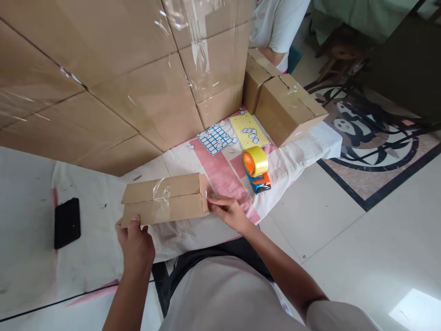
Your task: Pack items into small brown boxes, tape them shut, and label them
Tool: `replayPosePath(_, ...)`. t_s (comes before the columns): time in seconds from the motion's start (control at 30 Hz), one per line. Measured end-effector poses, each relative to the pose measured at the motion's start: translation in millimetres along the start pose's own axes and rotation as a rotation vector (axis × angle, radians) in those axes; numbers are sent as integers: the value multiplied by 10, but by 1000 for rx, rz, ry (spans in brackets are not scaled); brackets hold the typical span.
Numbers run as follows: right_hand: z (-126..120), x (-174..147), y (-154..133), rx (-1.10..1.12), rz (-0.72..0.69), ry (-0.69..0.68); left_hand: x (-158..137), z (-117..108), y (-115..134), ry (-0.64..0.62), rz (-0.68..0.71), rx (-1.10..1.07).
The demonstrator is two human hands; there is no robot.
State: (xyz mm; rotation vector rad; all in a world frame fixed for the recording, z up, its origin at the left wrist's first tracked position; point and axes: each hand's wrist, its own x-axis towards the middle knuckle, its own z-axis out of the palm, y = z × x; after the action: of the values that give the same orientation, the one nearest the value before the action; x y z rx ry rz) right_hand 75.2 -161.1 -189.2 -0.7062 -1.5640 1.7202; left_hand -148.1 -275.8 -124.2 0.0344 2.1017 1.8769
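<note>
A long, flat cardboard box lies in front of me, with clear tape across its top seam. My left hand grips its left end, thumb on the top and fingers around the near side. At the right end of the box, my right hand has its fingertips pinched together at a small white label. The fingers partly cover that end face. To the right of this hand sits a tape dispenser in blue and orange, loaded with a yellow-looking roll of tape.
A tall stack of taped cardboard boxes stands behind. Two smaller boxes are at the back right, near another person's arm. Label sheets, blue-and-white and yellow, lie on the cloth. A black phone is at left.
</note>
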Motion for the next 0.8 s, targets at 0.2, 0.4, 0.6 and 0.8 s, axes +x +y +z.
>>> replayPosePath(0.2, -99, -23, -78, -147, -60, 55, 59, -32, -27, 30, -12, 11)
replayPosePath(0.4, -9, -9, 41, -153, -119, 20, 86, -83, -54, 7, -27, 16)
replayPosePath(0.6, -91, 59, 76, -217, -150, -16, 120, -88, -85, -24, -10, -4)
replayPosePath(0.8, -354, 242, -119, -373, -215, -85, 226, -94, -82, -58, 69, 3)
